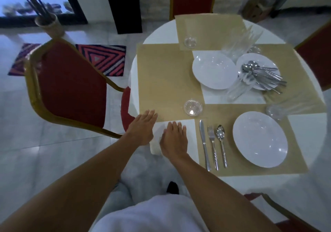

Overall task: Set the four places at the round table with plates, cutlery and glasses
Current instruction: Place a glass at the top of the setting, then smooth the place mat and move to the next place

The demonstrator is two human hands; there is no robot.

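**One place ready, three still to do**

The near tan paper mat point(232, 167) has a round white plate point(259, 139), a silver knife point(204, 144), a fork point(213, 147), a spoon point(221, 142) and a blurry clear glass point(274, 112). That place looks done.

The left tan mat point(164, 81) has only a ribbed clear glass point(193, 107). The far tan mat point(206, 27) has only a small clear glass point(190, 42).

Spare white plates point(214, 69) and a pile of silver cutlery point(265, 77) wait in the middle of the round white-clothed table point(157, 36).

The left hand point(143, 128) lies flat on the left mat's corner, fingers straight, holding nothing. The right hand point(174, 138) lies flat on the cloth just beside it, and it is empty too.

A red chair point(71, 81) stands near a striped rug point(105, 59) and a potted plant point(50, 24)
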